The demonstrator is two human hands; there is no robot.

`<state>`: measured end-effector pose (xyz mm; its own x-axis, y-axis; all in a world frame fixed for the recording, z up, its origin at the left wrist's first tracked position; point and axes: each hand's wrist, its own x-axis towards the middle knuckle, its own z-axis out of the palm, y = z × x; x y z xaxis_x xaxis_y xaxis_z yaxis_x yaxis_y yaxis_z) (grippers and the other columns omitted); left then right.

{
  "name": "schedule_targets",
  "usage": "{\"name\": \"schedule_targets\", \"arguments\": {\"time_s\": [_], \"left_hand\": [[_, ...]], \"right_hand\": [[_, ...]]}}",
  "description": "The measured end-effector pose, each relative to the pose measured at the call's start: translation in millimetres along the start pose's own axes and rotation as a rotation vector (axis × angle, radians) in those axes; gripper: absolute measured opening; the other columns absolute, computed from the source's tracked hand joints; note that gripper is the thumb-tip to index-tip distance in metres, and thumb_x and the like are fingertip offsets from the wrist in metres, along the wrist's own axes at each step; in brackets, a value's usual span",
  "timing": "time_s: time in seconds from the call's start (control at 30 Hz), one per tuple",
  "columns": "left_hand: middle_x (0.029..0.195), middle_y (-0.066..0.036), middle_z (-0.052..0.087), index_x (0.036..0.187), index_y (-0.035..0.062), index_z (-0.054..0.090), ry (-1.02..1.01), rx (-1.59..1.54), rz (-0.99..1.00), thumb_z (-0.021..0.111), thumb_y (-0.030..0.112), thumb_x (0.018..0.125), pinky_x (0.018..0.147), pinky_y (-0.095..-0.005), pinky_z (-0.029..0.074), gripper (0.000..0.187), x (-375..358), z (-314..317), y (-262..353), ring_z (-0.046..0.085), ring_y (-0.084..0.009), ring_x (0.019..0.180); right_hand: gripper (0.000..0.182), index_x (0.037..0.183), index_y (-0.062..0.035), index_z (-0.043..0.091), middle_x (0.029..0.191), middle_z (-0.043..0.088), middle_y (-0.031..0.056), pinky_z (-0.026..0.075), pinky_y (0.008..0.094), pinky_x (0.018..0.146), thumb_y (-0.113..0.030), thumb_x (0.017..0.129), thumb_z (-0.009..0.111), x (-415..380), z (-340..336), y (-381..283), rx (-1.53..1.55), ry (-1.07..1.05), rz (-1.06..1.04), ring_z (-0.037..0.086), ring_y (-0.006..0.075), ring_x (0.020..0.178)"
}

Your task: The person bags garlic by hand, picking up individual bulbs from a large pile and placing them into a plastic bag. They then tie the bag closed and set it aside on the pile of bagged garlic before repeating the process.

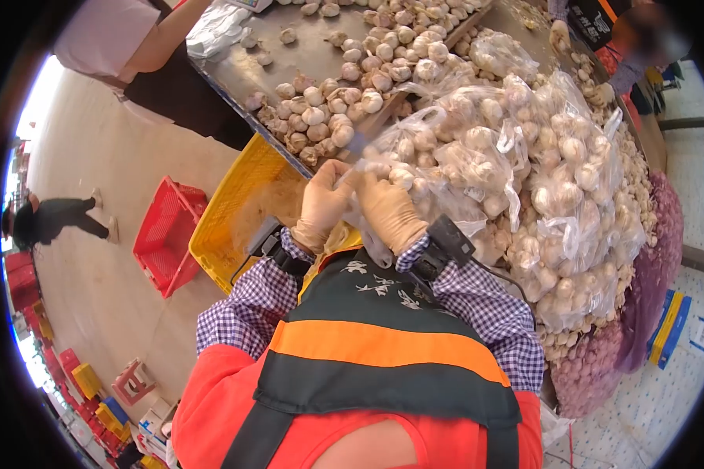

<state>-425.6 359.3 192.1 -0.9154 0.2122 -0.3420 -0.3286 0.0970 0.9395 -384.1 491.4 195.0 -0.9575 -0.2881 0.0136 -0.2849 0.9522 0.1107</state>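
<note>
Broadly, a long grey metal table (235, 74) fills the upper half of the view, with loose white garlic bulbs (328, 109) scattered and heaped across it, too many to count. To the right of them lies a big mound of clear plastic bags filled with garlic (555, 180); at least a dozen bags show, though where one ends and the next begins is hard to tell. Past the mound, along the right edge, sit purple mesh sacks of garlic (657, 258), at least two of them.

Below the table's near edge stands one yellow plastic crate (231, 219), and to its left one red plastic basket (168, 234) rests on the pale floor. More red and yellow crates are stacked far off at the lower left, too small to count.

Two other people show: one in a white top and dark apron (125, 47) at the table's far left, and one in dark clothes (51, 219) walking at the left edge. A third person's gloved hand (559, 35) reaches over the table at the top right.

The person's own two hands wear beige rubber gloves. The left hand (321, 205) and the right hand (389, 211) are side by side at the table's near edge, both with fingers curled and grasping one clear plastic bag of garlic bulbs (391, 168), which sits just above the knuckles, touching the mound.
</note>
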Motion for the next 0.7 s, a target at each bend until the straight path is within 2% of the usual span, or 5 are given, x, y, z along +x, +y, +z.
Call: {"name": "schedule_targets", "arguments": {"time_s": [0.27,0.43,0.53,0.6,0.7], "left_hand": [[0.075,0.0,0.059,0.092,0.0029,0.058,0.026,0.241,0.063,0.065,0.021,0.092,0.063,-0.0243,0.046,0.019,1.3,-9.0,-21.6,0.055,-0.0079,0.07],[0.087,-0.007,0.063,0.101,0.0045,0.061,-0.018,0.408,0.125,0.067,0.017,0.088,0.068,-0.0265,0.049,0.019,0.5,-11.9,-22.1,0.06,-0.0146,0.076],[0.11,-0.011,0.061,0.117,0.0097,0.061,0.032,0.508,0.335,0.073,0.01,0.079,0.079,-0.0309,0.051,0.039,-14.4,-6.5,-0.2,0.063,-0.0224,0.091],[0.125,-0.011,0.055,0.13,0.015,0.057,-0.041,0.675,0.902,0.077,0.003,0.069,0.089,-0.0369,0.048,0.065,-20.3,-4.6,19.9,0.059,-0.029,0.106],[0.117,-0.011,0.061,0.131,0.0133,0.056,-0.297,0.559,0.912,0.078,0.001,0.065,0.09,-0.0395,0.047,0.07,-28.8,0.5,33.8,0.058,-0.0317,0.107]], "right_hand": [[0.036,0.103,-0.0096,0.058,0.092,0.061,0.013,0.053,0.0373,0.073,-0.016,0.072,0.074,-17.6,-11.1,17.1,0.478,0.067,0.088,0.064,0.0324,0.081],[0.043,0.115,-0.0056,0.057,0.109,0.063,0.0104,0.052,0.0301,0.078,-0.016,0.079,0.078,-50.9,-20.2,25.3,1.35,0.058,0.484,0.064,0.0226,0.094],[0.041,0.114,-0.0033,0.056,0.105,0.063,0.0055,0.051,0.0275,0.08,-0.008,0.081,0.078,-58.9,-15.3,26.6,1.84,0.154,0.541,0.061,0.0142,0.093],[0.032,0.114,-0.0011,0.056,0.105,0.064,0.0064,0.053,0.0249,0.079,-0.009,0.087,0.072,-61.5,-36.5,26.3,2.091,0.141,0.584,0.063,0.0129,0.089],[0.028,0.113,-0.0011,0.057,0.102,0.064,0.0055,0.052,0.0243,0.076,-0.017,0.092,0.067,-68.6,-34.1,27.6,2.005,0.083,0.548,0.062,0.0113,0.083]]}}
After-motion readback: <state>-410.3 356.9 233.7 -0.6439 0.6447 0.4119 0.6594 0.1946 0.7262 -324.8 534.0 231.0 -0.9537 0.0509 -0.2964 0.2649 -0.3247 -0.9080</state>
